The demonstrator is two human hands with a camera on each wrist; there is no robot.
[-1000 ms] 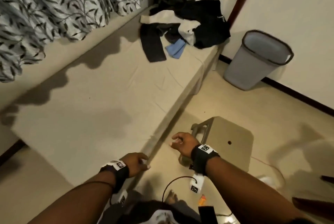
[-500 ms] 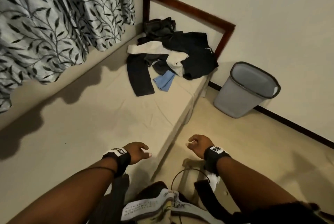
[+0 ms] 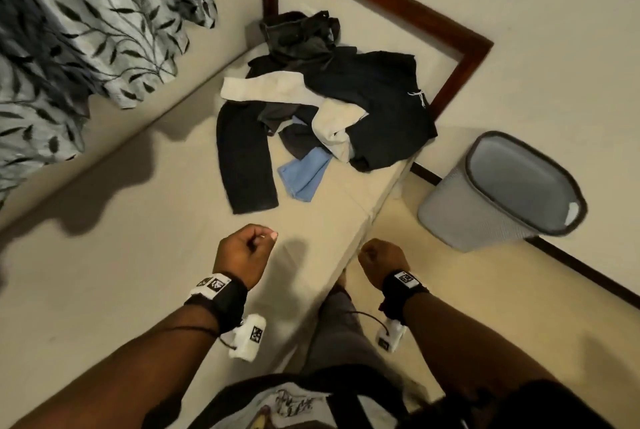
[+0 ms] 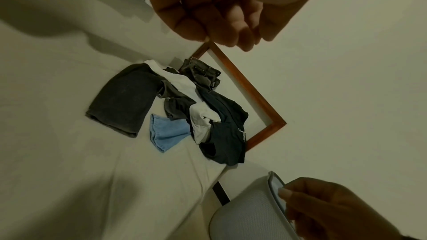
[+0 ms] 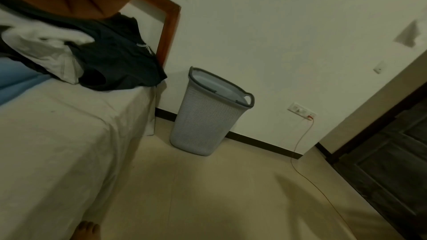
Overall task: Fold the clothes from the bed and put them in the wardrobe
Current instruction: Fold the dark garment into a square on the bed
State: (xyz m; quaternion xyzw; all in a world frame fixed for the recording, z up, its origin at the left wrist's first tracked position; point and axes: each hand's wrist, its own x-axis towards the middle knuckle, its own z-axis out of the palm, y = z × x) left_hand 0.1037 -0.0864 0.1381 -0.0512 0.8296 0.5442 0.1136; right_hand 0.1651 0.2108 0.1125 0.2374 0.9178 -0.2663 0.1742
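The clothes [image 3: 322,110] lie in a loose, unfolded heap at the far end of the bed [image 3: 138,255], against the headboard [image 3: 398,9], so by the look of it no folding has begun and no wardrobe is in view. The left hand [image 3: 242,252] hovers over the near part of the bed and the right hand [image 3: 381,262] just off its edge; both are loosely curled, hold nothing and are well short of the heap. A hamper [image 3: 502,193] stands on the floor beside the bed.

We see the clothes [image 3: 325,110] heaped on the far end of the bed [image 3: 138,255], against the headboard [image 3: 460,72]. The laundry basket [image 3: 502,193] stands on the floor right of the bed, the curtain [image 3: 86,30] hangs left.
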